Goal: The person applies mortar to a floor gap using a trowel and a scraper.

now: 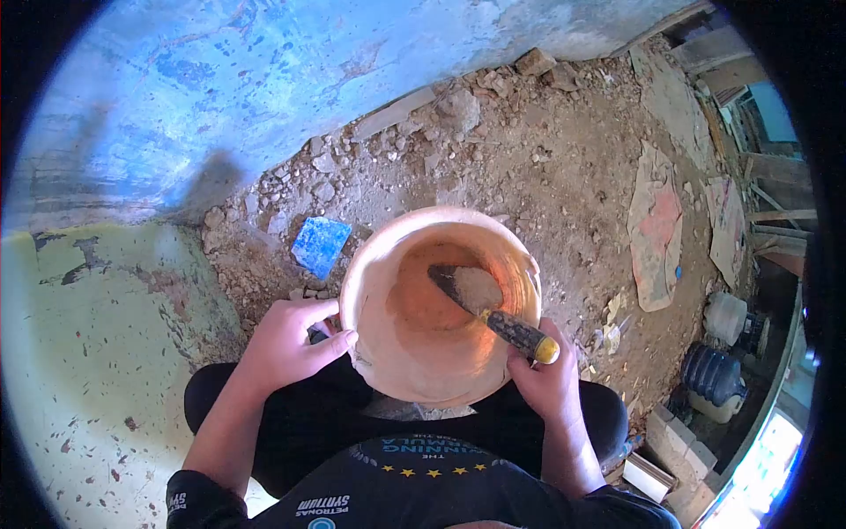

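A pale, dust-coated bucket (374, 304) is between my hands in front of my knees, its mouth tilted up toward me. My left hand (300, 346) grips the rim on the left, thumb over the edge. At the lower right, my right hand (548, 379) is closed on the rim. A trowel (520, 335) leans inside, its dark handle with a yellow end crossing the rim beside my right thumb. Its blade points down into the bucket, next to a lump of greyish-brown material (478, 287). The bucket's underside is hidden.
Rubble (458, 110) lines the foot of the blue wall (291, 79). A blue-painted fragment (321, 247) lies left of the bucket. Flattened cardboard (656, 229) covers dirt at right, near a dark plastic jug (712, 375) and blocks (679, 441). A greenish, peeling surface (115, 353) stands at left.
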Action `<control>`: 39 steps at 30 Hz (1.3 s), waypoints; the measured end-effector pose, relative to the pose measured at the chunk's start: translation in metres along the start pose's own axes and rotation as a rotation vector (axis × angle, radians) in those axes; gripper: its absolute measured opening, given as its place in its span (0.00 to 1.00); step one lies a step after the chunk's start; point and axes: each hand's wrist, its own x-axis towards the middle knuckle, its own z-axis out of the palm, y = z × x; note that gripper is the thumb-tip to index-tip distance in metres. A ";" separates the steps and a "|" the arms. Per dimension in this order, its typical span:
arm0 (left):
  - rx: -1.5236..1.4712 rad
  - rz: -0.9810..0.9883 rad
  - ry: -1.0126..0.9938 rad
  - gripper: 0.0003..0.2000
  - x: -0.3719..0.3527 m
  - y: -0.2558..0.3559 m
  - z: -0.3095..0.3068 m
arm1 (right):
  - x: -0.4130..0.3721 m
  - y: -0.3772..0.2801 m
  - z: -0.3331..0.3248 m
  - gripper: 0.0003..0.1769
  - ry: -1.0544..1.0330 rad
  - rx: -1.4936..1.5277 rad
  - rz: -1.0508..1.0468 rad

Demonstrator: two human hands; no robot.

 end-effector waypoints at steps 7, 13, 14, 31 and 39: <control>0.365 0.033 0.043 0.13 -0.017 0.014 -0.011 | -0.017 -0.013 -0.006 0.16 0.004 -0.102 -0.122; 0.417 0.192 0.226 0.13 -0.021 0.049 -0.029 | 0.016 0.000 -0.050 0.17 -0.006 0.062 -0.315; 0.353 0.201 0.229 0.14 -0.020 0.047 -0.028 | 0.023 -0.003 -0.061 0.17 -0.038 0.126 -0.250; 0.505 -0.031 0.006 0.24 -0.036 -0.021 0.000 | 0.156 0.226 0.034 0.16 -0.309 0.419 0.235; 0.660 -0.327 -0.107 0.27 -0.071 -0.002 -0.061 | 0.218 0.288 0.053 0.44 -0.047 -0.496 -0.131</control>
